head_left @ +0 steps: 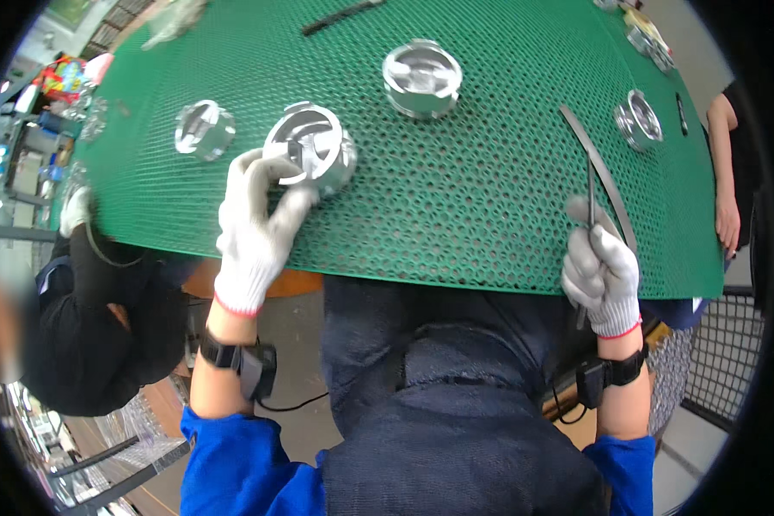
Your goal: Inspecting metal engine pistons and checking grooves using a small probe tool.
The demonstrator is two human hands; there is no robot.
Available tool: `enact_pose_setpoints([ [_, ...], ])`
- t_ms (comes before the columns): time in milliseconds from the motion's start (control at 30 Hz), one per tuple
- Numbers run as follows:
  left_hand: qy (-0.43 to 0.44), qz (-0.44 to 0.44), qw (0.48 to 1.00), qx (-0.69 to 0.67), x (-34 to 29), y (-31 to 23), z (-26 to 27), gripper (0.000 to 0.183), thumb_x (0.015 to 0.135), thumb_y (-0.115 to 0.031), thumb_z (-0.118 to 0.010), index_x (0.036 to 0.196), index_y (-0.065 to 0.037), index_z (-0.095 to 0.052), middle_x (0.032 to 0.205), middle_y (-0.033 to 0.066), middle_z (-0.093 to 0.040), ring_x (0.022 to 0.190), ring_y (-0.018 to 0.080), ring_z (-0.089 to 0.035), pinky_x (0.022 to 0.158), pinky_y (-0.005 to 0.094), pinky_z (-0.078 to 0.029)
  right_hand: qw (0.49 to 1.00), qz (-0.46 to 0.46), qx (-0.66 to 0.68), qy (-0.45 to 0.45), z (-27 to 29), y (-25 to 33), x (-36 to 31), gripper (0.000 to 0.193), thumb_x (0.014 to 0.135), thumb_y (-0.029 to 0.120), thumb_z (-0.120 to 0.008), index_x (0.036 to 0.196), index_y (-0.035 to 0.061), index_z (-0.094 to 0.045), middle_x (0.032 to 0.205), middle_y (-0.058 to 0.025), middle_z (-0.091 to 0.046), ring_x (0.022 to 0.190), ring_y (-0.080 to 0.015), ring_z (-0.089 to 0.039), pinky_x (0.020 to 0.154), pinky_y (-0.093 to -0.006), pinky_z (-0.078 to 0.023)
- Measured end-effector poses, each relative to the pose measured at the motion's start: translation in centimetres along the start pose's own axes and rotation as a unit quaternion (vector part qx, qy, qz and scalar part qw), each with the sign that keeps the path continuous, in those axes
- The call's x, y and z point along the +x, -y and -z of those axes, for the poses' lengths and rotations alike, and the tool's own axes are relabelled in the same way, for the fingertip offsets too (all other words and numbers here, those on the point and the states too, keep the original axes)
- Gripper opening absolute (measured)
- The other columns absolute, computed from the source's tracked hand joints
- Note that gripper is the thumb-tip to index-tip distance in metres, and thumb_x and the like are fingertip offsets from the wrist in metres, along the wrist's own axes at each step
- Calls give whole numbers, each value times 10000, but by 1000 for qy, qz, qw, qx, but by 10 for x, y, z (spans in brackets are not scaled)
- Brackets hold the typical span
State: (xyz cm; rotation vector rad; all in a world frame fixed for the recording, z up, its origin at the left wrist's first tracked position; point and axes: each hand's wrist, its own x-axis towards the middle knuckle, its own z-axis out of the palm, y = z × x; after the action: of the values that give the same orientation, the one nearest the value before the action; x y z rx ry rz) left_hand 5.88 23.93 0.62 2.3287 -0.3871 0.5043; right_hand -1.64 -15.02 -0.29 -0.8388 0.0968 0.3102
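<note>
My left hand (pixel 262 202), in a white work glove, grips the near rim of a silver metal piston (pixel 331 159) with its hollow side up on the green mat. Fingers reach inside the piston and the thumb lies against its outer wall. My right hand (pixel 600 267), also gloved, is closed around a thin dark rod-like tool (pixel 591 185) that points away from me. Its tip comes close to a long, slightly curved grey metal strip (pixel 606 168) lying on the mat. A second piston (pixel 421 79) stands farther off near the middle, and a smaller-looking one (pixel 204 129) sits to the left.
The perforated green mat (pixel 456 206) covers the table. Another piston (pixel 638 120) and a dark pen-like item (pixel 681 114) lie at right. A dark bar (pixel 340 15) lies at the far side. One person (pixel 103 318) sits at left; another person's arm (pixel 724 181) hangs at right.
</note>
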Motion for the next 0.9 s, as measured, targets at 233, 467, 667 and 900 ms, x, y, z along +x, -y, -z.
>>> enact_pose_setpoints([
  [233, -11, 20, 978, 205, 35, 94, 33, 305, 883, -259, -762, 1100, -79, -645, 1060, 135, -635, 919, 297, -656, 837, 416, -527, 997, 5, 13, -75, 1, -7, -7, 314, 960, 186, -646, 1241, 75, -562, 947, -56, -626, 588, -90, -516, 458, -221, -406],
  [467, -86, -145, 953, 253, 70, 61, 29, 554, 782, -84, -794, 1304, -118, -612, 1304, 189, -588, 1178, 371, -588, 1000, 443, -494, 1000, 9, -20, -1, -6, -7, 1, 641, 970, 196, -650, 1533, 77, -368, 900, -135, -662, 469, -80, -437, 396, -207, -330],
  [667, 73, -244, 954, 155, 93, -46, -55, 499, 774, -112, -784, 1251, -125, -638, 1367, 216, -570, 1243, 418, -563, 1048, 489, -473, 997, -14, -71, -9, -12, -1, -2, 621, 1008, 297, -617, 1513, 23, -381, 735, -92, -590, 455, -64, -398, 388, -205, -291],
  [900, 62, -278, 954, 89, 71, -39, -71, 288, 733, -118, -796, 1000, -71, -696, 1168, 177, -652, 1158, 401, -587, 996, 485, -476, 990, -32, -133, -15, -17, -2, -3, 535, 1009, 257, -583, 1445, -20, -447, 717, -58, -568, 460, -56, -400, 391, -196, -306],
])
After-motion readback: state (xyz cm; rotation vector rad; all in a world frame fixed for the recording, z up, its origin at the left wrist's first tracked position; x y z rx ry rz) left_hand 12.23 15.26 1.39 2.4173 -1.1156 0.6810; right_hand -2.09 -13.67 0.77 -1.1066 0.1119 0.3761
